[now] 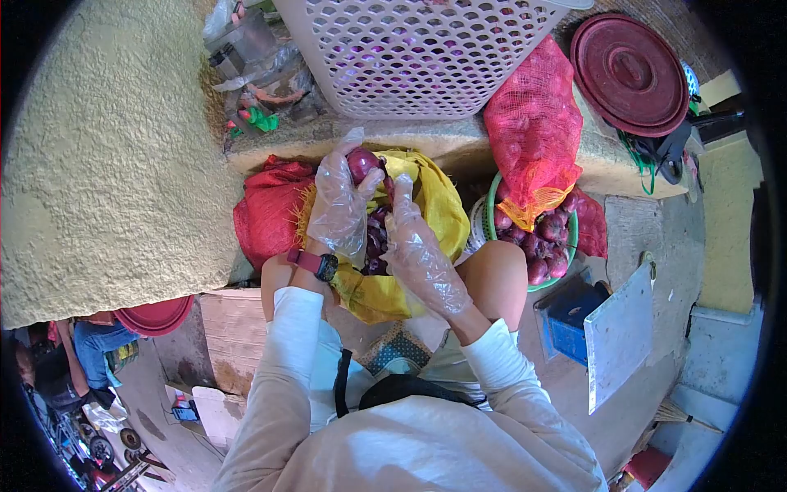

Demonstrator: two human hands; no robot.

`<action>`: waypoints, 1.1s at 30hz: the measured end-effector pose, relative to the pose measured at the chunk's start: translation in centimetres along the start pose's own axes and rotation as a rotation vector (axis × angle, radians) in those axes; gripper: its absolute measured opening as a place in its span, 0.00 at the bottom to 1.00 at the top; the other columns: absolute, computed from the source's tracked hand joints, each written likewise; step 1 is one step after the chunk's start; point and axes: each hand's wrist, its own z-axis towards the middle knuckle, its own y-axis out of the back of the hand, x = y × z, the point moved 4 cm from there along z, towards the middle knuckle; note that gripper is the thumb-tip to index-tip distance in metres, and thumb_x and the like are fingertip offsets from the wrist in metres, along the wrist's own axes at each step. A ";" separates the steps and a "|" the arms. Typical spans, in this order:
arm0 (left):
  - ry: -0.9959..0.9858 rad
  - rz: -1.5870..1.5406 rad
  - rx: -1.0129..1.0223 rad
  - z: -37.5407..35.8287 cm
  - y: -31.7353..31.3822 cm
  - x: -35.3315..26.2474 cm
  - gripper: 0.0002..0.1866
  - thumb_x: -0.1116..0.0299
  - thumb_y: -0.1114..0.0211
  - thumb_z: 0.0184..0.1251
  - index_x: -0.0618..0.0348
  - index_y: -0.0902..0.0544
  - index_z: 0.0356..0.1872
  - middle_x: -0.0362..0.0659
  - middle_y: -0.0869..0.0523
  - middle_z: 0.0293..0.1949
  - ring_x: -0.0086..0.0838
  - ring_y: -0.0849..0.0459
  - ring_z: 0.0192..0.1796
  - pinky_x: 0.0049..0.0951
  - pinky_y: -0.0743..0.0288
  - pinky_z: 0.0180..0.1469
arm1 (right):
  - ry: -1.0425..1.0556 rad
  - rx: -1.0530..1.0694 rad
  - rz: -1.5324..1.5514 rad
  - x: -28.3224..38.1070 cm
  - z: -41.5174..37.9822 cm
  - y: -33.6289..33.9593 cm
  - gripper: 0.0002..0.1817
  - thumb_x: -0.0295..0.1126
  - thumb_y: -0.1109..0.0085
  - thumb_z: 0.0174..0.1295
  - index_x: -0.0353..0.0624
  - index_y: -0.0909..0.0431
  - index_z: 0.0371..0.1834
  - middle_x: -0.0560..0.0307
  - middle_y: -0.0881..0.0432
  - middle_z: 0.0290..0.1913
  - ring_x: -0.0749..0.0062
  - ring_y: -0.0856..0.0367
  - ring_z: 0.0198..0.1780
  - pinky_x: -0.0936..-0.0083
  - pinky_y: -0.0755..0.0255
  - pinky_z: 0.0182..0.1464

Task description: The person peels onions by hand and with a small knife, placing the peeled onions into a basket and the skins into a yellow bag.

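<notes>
My left hand (340, 197), in a clear plastic glove, is closed around a red onion (361, 165) above a yellow woven sack (441, 193). Close beside it, my right hand (414, 242), also gloved, has its fingers drawn together at a dark red strip that looks like onion skin (388, 189). The grip of those fingertips is partly hidden. Below both hands, dark red onions or skins (377, 238) lie inside the open sack, which sits between my knees.
A white perforated basket (426, 66) stands on the ledge ahead. To the right, a red mesh sack (533, 123) leans over a green-rimmed basin of onions (537, 250). A maroon lid (630, 74), a blue box (570, 320) and a red sack (275, 209) are around me.
</notes>
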 end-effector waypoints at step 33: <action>0.222 -0.688 0.052 -1.5 0.6 -0.4 0.21 0.61 0.41 0.83 0.63 0.22 0.68 0.48 0.15 0.57 0.30 0.17 0.56 0.32 0.23 0.61 | -0.471 -0.135 0.530 -2.4 2.1 2.7 0.19 0.43 0.33 0.74 0.38 0.17 0.56 0.62 0.19 0.35 0.80 0.22 0.35 0.73 0.25 0.36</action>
